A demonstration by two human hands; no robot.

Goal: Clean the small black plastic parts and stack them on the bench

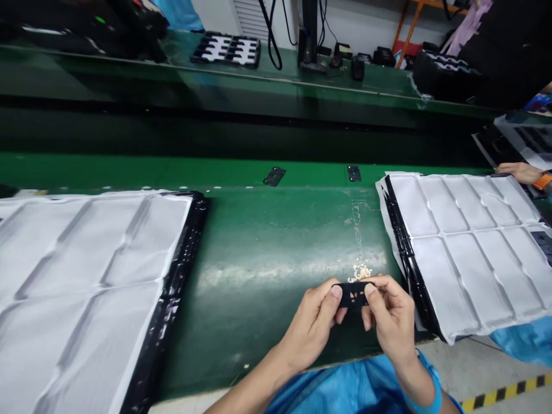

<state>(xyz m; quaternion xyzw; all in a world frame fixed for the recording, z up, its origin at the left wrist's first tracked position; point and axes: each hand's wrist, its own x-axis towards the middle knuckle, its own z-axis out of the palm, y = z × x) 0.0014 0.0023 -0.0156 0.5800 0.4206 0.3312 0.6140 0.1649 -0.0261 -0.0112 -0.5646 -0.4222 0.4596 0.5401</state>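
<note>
Both my hands meet over the near edge of the green bench and pinch one small flat black part [354, 294] with cut-out holes. My left hand [313, 325] grips its left end between thumb and fingers. My right hand [390, 316] grips its right end the same way. The part is held level just above the bench surface [276, 253]. A little heap of pale crumbs [361, 270] lies on the bench right behind it.
A black tray covered with white sheeting [81, 276] lies at my left, another white-covered tray [466, 241] at my right. Two small black parts [275, 176] [353, 172] rest further back. Another person's hand [520, 171] reaches in at the far right. Trays and cables fill the back shelf.
</note>
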